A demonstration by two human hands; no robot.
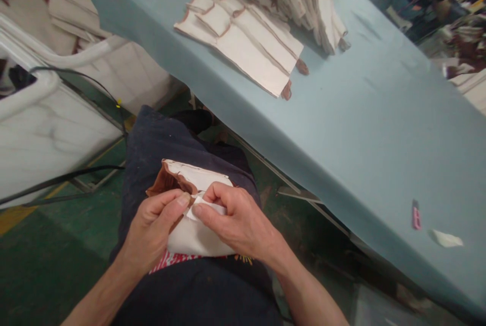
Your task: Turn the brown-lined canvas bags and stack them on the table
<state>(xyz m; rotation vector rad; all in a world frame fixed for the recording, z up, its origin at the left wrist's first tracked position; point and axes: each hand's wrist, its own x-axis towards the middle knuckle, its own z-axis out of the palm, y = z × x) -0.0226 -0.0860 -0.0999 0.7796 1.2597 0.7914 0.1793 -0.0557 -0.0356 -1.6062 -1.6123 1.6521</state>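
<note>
Cloth piece: cream fabric piece with brown inner side (201, 237), on the person's lap, between both hands; brown shows along its gaping far-left edge.
Lap: dark navy garment (148, 149) under the piece, likely serving as a rest so neither hand has to carry the weight.
Left hand (154, 225): thumb and forefinger pinched together at the edge of the cream fabric piece, probably to steady that spot; other fingers curled.
Right hand (241, 222): thumb and bent fingers pinching a small flat white slip (216, 208) close against the piece; separate or attached, can't tell.
Hand spacing: fingertips nearly meeting, presumably for fine control on a small area.
Table: long blue-grey covered surface (360, 113), beside the person, running diagonally.
Pile: cream flat cloth pieces with brown edging (246, 47), overlapping at the table's far part, apparently grouped to leave the near part usable.
Snips: small pink-handled cutter (416, 217), lying on the table off to the right, apart from both hands; probably parked because both are busy.
Scrap: pale cream crumpled bit (448, 238), just beside the snips.
</note>
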